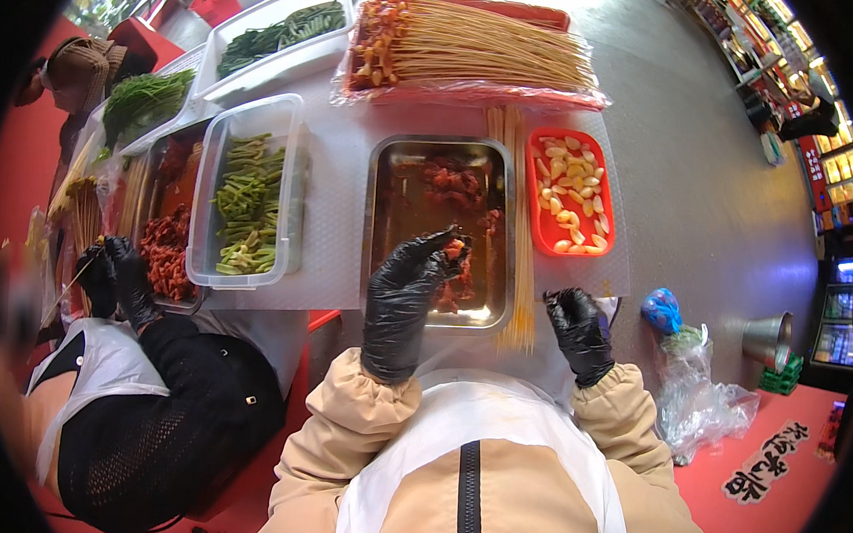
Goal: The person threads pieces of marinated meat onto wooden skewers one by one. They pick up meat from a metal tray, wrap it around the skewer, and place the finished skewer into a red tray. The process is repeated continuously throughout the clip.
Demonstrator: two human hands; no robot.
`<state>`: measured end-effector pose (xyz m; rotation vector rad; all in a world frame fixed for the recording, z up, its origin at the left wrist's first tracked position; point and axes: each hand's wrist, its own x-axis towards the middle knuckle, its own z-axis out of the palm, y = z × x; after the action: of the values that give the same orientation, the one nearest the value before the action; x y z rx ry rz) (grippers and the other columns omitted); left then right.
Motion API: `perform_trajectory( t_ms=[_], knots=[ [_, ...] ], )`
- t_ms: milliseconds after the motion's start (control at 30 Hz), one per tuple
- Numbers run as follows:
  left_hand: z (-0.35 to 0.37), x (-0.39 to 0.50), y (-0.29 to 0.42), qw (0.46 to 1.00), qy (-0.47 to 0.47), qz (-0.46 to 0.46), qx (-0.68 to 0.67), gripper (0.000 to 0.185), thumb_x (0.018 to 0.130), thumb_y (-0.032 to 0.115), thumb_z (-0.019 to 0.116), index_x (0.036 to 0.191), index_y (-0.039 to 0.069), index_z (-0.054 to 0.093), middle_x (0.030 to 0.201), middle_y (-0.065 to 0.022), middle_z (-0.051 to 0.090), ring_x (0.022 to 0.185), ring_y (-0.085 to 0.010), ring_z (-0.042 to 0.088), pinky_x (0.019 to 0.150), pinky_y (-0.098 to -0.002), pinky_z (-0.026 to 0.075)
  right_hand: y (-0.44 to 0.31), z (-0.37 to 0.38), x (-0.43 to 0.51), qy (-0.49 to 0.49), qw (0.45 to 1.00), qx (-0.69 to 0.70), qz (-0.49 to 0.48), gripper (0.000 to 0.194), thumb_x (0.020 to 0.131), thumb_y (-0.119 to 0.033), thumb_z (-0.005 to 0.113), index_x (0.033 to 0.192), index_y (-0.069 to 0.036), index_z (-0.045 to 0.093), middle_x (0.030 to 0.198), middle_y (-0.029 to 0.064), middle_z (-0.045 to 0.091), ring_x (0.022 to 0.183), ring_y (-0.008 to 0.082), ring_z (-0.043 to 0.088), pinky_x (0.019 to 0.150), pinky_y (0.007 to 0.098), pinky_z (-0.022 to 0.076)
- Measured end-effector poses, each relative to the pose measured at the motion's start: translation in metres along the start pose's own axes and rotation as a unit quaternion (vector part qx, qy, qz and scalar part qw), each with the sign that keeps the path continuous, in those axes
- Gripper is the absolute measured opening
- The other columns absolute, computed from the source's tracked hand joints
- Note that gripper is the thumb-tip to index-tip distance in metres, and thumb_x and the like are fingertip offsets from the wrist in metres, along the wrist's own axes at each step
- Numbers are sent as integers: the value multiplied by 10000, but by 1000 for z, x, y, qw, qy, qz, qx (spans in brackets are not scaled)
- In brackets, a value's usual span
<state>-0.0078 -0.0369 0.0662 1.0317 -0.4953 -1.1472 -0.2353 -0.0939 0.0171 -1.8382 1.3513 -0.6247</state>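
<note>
Over a steel tray (381, 192), my left hand (401, 305) in a black glove pinches a small piece of raw red meat (456, 249). More raw meat (454, 183) lies in the tray in loose heaps with some reddish liquid. My right hand (578, 334), gloved too, is at the table's front edge with its fingers curled; whether it holds something thin cannot be made out. Between that hand and the tray lies a row of bamboo skewers (524, 286). Above my right hand sits a red plastic tray (533, 236) with peeled garlic cloves (576, 174).
Left of the steel tray stands a clear plastic box (236, 282) of cut green stems (249, 192). Loaded skewers (474, 44) lie in plastic wrap at the back. Close on the left, a co-worker's gloved hands (118, 276) work beside another meat tray (170, 257). Plastic bags (702, 397) lie at right.
</note>
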Motion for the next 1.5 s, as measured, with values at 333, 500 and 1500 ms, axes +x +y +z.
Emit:
perform_trajectory(
  t_ms=[333,500,1500],
  knots=[
    [1,-8,0,999,-4,13,-31,236,866,32,537,1099,10,568,1122,-117,585,969,-194,590,857,-313,485,34,12,-15,-143,928,256,231,167,814,-198,640,777,-40,600,614,11,547,509,90,493,459,238,416],
    [1,-8,0,998,-5,31,-50,224,873,51,534,1090,12,577,1094,-115,599,951,-193,599,839,-302,496,18,4,-15,-131,969,83,193,161,825,-160,613,738,-28,581,573,35,559,479,108,530,429,274,437],
    [17,-18,27,991,24,49,-120,268,881,106,549,1136,24,558,1017,-76,611,876,-141,599,767,-242,502,-125,24,24,106,924,103,-354,207,715,70,644,832,-55,529,763,85,576,652,200,567,564,286,458]
  ],
)
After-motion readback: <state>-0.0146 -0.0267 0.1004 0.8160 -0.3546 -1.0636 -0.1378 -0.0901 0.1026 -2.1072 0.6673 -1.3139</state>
